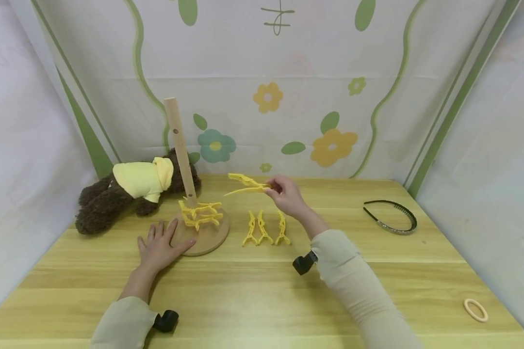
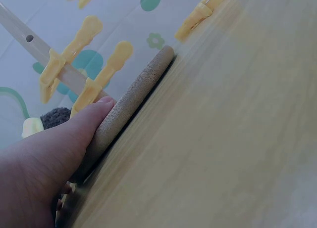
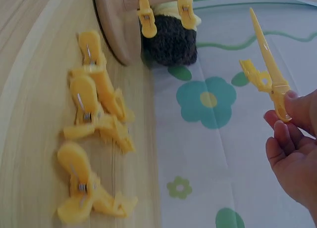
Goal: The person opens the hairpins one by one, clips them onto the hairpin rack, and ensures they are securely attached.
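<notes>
My right hand pinches a yellow hair clip by its handle end, above the table and right of a wooden post. The clip's two long arms are spread apart and point left in the head view. My left hand lies with fingers spread at the left of the post's round base. Its thumb rests on the base's rim. Two yellow hair clips are clamped low on the post, one above the other. Three more yellow clips lie in a row on the table.
A brown plush toy in a yellow top lies behind the base at the left. At the right are a black headband and a beige ring. A flower-printed cloth hangs along the table's back edge.
</notes>
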`<state>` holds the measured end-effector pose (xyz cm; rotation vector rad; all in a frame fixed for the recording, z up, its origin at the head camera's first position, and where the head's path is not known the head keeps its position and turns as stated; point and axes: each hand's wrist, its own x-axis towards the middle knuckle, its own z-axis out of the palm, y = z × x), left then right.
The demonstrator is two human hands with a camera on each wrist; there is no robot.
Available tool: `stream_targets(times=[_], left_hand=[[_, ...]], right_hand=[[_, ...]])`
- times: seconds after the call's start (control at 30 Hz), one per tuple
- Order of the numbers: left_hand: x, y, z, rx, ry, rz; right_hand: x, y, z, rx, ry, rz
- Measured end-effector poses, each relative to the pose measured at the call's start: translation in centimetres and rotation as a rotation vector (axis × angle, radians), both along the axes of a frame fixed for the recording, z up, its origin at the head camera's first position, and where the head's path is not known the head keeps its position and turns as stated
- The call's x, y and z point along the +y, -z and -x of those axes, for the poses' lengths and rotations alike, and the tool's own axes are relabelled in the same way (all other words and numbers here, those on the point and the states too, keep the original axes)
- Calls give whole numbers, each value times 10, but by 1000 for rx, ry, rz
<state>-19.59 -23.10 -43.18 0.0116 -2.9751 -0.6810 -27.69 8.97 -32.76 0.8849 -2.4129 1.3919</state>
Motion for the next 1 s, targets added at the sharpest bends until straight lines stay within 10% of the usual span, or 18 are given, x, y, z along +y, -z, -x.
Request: stream_targets(times=[1.0], left_hand=[[1,-2,-2,-7,-8,1]], right_hand=[[-107,-2,-1,-103,-64,-42]])
